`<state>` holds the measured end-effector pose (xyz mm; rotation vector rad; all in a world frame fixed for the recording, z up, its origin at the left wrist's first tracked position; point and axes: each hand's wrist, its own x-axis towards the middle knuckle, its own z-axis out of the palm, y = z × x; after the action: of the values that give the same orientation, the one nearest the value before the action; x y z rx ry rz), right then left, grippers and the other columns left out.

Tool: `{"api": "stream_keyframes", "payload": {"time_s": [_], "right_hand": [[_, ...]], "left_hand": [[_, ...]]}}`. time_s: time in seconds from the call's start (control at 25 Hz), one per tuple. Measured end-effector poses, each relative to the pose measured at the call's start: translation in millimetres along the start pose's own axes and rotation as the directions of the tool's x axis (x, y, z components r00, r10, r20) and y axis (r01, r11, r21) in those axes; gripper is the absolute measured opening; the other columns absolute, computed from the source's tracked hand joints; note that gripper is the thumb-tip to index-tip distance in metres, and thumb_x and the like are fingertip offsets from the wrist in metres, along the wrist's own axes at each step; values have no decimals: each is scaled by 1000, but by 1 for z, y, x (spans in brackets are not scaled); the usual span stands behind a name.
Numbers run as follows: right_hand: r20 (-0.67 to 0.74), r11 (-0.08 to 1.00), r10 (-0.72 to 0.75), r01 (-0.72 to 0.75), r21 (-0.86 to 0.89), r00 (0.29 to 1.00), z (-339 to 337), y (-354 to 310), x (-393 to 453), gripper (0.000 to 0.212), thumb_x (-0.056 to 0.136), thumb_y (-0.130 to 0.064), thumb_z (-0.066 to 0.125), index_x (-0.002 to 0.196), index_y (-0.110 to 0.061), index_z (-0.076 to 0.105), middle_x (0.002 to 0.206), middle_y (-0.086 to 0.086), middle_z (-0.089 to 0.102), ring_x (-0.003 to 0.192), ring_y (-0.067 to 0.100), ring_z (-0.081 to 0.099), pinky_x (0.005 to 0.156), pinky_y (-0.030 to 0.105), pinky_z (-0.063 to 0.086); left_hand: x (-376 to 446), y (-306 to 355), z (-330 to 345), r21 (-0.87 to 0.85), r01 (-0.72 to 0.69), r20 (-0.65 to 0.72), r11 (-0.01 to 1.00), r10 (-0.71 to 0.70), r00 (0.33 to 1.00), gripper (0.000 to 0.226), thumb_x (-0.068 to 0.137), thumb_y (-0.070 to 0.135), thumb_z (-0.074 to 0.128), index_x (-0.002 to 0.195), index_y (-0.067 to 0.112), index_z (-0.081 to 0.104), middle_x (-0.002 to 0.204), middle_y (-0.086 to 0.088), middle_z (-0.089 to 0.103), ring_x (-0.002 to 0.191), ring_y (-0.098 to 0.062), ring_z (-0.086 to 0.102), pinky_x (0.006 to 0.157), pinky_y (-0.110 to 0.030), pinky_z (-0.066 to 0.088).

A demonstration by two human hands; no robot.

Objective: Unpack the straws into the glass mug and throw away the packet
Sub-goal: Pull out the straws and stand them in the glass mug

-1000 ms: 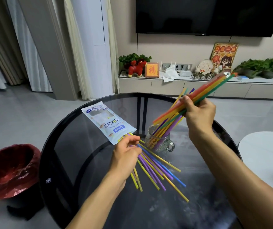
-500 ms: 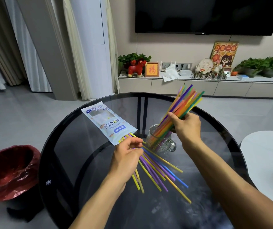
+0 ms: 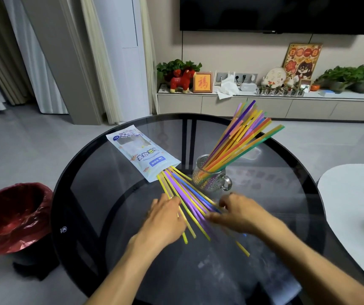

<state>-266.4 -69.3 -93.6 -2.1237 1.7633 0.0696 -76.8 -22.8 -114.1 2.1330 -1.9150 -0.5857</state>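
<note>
A glass mug (image 3: 211, 178) stands on the round dark glass table (image 3: 93, 186), with a bundle of coloured straws (image 3: 240, 139) leaning out of it to the upper right. The white and blue packet (image 3: 142, 154) lies flat to the mug's left. More loose straws (image 3: 184, 194), yellow, purple and blue, fan out of its open end toward me. My left hand (image 3: 165, 219) rests on their left side. My right hand (image 3: 240, 213) lies on their right side, fingers spread and blurred. Neither hand clearly grips any straw.
A bin with a red liner (image 3: 11, 216) stands on the floor left of the table. A white table (image 3: 354, 208) juts in at the right. Behind are a TV cabinet (image 3: 264, 104) with plants and ornaments, and curtains at the left.
My right hand let go of the straw bundle, which now stands in the mug, and came down to the loose straws. My left hand slid down along them, away from the packet.
</note>
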Motion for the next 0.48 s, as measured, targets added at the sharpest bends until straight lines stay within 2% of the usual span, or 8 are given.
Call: {"api": "stream_keyframes", "payload": {"time_s": [0.08, 0.2, 0.36, 0.48], "right_hand": [[-52, 997, -69, 68, -19, 996, 22, -14, 0, 52, 84, -62, 55, 110, -17, 57, 116, 8, 59, 108, 32, 60, 81, 38, 47], [-194, 993, -112, 105, -50, 975, 38, -27, 6, 44, 94, -48, 50, 114, -9, 51, 119, 13, 59, 110, 35, 60, 82, 41, 49], [-163, 983, -135, 112, -143, 977, 38, -30, 13, 40, 97, -32, 48, 122, 0, 46, 124, 19, 55, 113, 38, 60, 83, 44, 50], [-192, 981, -140, 109, -162, 971, 41, -30, 13, 30, 97, -21, 47, 120, -3, 44, 122, 17, 55, 110, 37, 61, 78, 43, 51]], "left_hand": [[2, 2, 2, -49, -45, -27, 998, 43, 999, 38, 90, 24, 52, 128, 23, 51, 125, -3, 52, 119, -26, 48, 98, -43, 46], [1, 4, 8, -34, -174, -43, 984, 172, 984, 40, 90, 17, 50, 129, 26, 50, 126, 2, 51, 117, -23, 47, 98, -40, 45], [0, -1, 16, 35, -263, -8, 964, 264, 965, 40, 93, 23, 48, 133, 25, 48, 130, 7, 45, 116, -19, 43, 101, -39, 44], [1, -3, 18, 39, -281, -27, 959, 282, 959, 43, 93, 21, 48, 136, 23, 47, 133, 6, 45, 120, -19, 42, 104, -36, 40]]}}
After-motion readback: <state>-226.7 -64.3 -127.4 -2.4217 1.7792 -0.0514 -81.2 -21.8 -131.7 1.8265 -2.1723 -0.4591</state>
